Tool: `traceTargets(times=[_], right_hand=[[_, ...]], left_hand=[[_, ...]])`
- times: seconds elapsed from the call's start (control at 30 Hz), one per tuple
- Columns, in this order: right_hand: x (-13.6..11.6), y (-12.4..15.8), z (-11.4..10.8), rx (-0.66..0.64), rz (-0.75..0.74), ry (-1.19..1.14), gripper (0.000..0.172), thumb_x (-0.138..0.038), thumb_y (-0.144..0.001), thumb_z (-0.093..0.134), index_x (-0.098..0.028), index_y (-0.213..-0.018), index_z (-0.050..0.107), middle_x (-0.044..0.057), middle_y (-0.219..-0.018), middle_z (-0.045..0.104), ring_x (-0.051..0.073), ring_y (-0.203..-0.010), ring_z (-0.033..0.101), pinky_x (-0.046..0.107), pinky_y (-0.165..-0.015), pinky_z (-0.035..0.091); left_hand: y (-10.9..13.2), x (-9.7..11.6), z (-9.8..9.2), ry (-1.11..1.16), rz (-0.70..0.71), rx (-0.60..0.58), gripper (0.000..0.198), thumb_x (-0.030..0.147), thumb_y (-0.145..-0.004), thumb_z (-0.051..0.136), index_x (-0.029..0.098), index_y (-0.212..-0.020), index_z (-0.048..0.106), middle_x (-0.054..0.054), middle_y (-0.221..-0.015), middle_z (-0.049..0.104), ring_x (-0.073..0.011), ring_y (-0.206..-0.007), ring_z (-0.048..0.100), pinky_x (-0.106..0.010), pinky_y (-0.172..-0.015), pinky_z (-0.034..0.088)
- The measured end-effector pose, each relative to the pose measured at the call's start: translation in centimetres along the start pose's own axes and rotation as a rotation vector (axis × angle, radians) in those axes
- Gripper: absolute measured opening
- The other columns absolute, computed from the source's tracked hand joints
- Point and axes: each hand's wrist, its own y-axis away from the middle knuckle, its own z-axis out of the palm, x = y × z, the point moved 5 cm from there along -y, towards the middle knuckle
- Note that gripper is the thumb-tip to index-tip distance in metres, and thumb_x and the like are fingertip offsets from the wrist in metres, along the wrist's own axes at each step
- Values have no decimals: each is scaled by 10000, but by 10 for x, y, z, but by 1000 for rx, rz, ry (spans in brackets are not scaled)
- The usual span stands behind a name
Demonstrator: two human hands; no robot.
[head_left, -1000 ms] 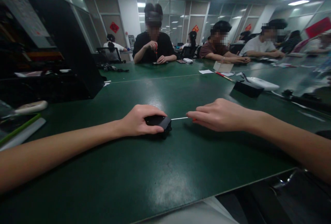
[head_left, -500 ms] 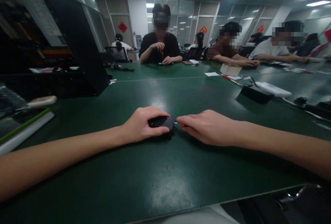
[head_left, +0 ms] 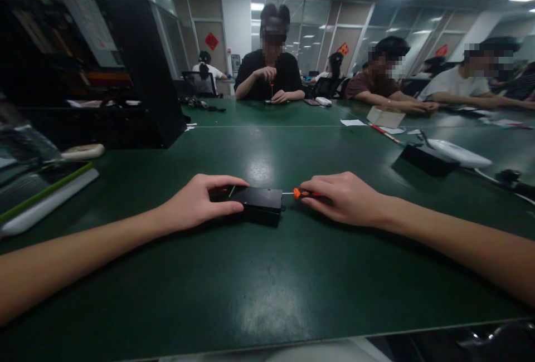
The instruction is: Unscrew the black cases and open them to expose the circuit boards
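Note:
My left hand (head_left: 211,200) is closed around the left end of a black rectangular box (head_left: 263,197), thumb on the near side and fingers on the far side. A thin green strip shows on the box beside those fingers. In my right hand (head_left: 340,197) is a screwdriver (head_left: 297,193) with an orange and black handle, held level. Its thin metal shaft points left at the box's right end, near a small tab; whether the tip touches is too small to tell. The box rests on the green tabletop (head_left: 267,284).
A black cabinet (head_left: 137,72) and a green-edged tray (head_left: 50,189) stand on the left. To the right lie a black box-shaped object (head_left: 428,160) and a white device (head_left: 460,153). Across the table a person (head_left: 270,75) holds another screwdriver; more people sit at the right.
My left hand has slid left along the box, uncovering more of its top. My right hand has drawn back slightly, so the screwdriver's handle and shaft show more. The view has turned slightly left.

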Motion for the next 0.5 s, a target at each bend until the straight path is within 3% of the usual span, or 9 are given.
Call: traceTargets(times=[0.17,0.33,0.5], right_hand=[[0,1,-3,19,-57,154,269,-328,-1012,457,-138,-1095,628,32,-871,677,81,-668,591,217,-568,336],[-17,-7,-3,104,-82,263,276,-317,-1015,437,-133,-1112,618,38,-842,642,113,-704,578,243,-589,330],[-29,-13,6,41,-95,116,314,-306,-1017,415,-118,-1226,556,48,-920,653,101,-720,573,227,-598,359]], left_hand=[[1,3,2,44,-60,5,545,542,-825,737,239,-1274,678,-62,-1268,697,-296,-1115,652,-397,-939,510],[12,5,7,74,-82,-4,526,531,-822,740,255,-1267,686,-60,-1264,705,-308,-1121,660,-386,-921,534],[26,5,6,101,-127,4,525,527,-820,739,260,-1269,691,-60,-1223,729,-304,-1074,688,-377,-894,556]])
